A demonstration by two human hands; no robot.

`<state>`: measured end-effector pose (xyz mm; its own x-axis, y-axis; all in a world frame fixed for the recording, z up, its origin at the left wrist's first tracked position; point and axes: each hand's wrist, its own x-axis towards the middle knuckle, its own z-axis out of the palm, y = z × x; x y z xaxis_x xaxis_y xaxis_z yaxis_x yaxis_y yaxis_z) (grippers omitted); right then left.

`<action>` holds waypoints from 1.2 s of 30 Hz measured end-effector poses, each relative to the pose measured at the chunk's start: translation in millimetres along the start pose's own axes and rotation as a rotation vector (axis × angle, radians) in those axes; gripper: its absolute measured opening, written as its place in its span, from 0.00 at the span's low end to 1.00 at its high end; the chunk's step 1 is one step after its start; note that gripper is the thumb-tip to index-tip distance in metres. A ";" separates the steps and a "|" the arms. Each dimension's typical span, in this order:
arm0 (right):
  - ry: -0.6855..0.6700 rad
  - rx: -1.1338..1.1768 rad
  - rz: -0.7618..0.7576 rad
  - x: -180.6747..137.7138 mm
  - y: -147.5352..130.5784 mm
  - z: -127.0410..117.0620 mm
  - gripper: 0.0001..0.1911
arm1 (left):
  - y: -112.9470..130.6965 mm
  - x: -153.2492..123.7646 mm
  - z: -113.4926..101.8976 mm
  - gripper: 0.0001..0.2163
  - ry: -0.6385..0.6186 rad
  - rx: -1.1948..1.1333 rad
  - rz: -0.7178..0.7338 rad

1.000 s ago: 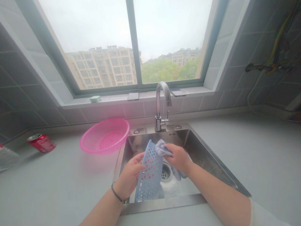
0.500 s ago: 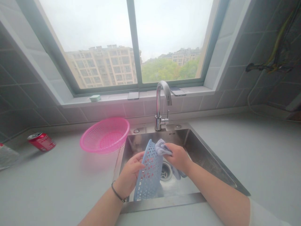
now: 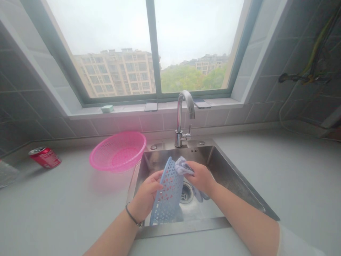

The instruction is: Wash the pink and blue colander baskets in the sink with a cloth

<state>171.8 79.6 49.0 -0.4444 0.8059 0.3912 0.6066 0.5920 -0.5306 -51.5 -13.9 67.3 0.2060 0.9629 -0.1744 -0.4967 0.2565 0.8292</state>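
Fingers: on the left hand [image 3: 146, 193], curled around the edge of the blue basket [image 3: 165, 197], thumb side on top; on the right hand [image 3: 201, 177], pressed together, pinching the cloth [image 3: 183, 167] against the basket's upper rim.

Basket: plastic lattice with triangular holes, tilted on its side inside the sink [image 3: 229, 177], its lower end near the sink's front edge.

Cloth: bunched, pale gray-lilac; one end hangs below the right hand toward the drain [image 3: 186, 193].

Left wrist: dark cord bracelet [image 3: 131, 215].

Faucet: chrome [image 3: 180, 121], at the sink's back edge.

Pink basket: [image 3: 106, 163] on the counter [image 3: 66, 217], just left of the sink, tipped against its rim.

Can: red [image 3: 45, 157], lying on its side on the counter, well left of the sink.

Plastic bag: [image 3: 6, 174] at the counter's far left, well beyond the can from the sink.

Phones: two, [image 3: 150, 107] and [image 3: 201, 103], on the windowsill behind the sink.

Soap dish: pale green [image 3: 107, 109], on the same sill, left of the phones.

Wires: [image 3: 306, 76] on the tiled wall, right of the sink.
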 end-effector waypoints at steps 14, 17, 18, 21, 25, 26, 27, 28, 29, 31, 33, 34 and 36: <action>-0.018 -0.039 -0.021 -3.2 -1.0 -1.7 0.12 | -3.3 7.5 -4.1 0.27 -0.058 -0.006 0.003; -0.037 -0.056 -0.075 -5.4 -3.5 -1.6 0.15 | -5.3 8.8 -6.2 0.28 -0.105 -0.004 0.014; -0.035 -0.059 -0.084 -5.6 -4.0 -1.9 0.15 | -5.7 8.8 -6.2 0.28 -0.131 0.002 0.020; 0.021 -0.042 -0.077 -4.1 -3.8 -3.8 0.14 | -4.9 8.3 -4.1 0.28 -0.197 0.017 0.022; 0.108 -0.017 -0.098 -1.9 -4.2 -5.3 0.12 | 0.0 6.8 0.5 0.30 -0.200 0.001 -0.007; 0.120 -0.027 -0.124 -2.3 -5.2 -5.2 0.12 | 1.1 6.5 1.2 0.30 -0.196 -0.006 -0.007; 0.129 -0.044 -0.160 -3.1 -6.5 -4.9 0.11 | 2.1 6.2 1.6 0.29 -0.196 -0.015 -0.005; 0.131 -0.064 -0.205 -4.1 -7.8 -4.7 0.11 | 2.7 6.0 1.8 0.29 -0.198 -0.024 -0.002; 0.129 -0.083 -0.253 -5.2 -9.0 -4.5 0.11 | 3.1 5.7 1.8 0.28 -0.200 -0.032 0.001; 0.111 -0.110 -0.335 -6.5 -10.1 -5.0 0.11 | 3.5 5.2 1.7 0.27 -0.209 -0.035 0.010; 0.105 -0.118 -0.357 -6.1 -9.2 -6.9 0.10 | 4.2 4.1 1.8 0.27 -0.225 -0.022 0.007; 0.119 -0.118 -0.338 -5.4 -8.4 -8.3 0.10 | 5.0 3.4 2.0 0.27 -0.235 -0.011 0.002; 0.166 -0.124 -0.282 -4.0 -7.9 -11.6 0.09 | 7.3 1.8 2.3 0.26 -0.252 0.004 0.001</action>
<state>176.4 71.7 60.3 -0.4991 0.5931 0.6318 0.5548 0.7788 -0.2927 -52.8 -10.5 74.2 0.4089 0.9119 -0.0359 -0.4942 0.2544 0.8313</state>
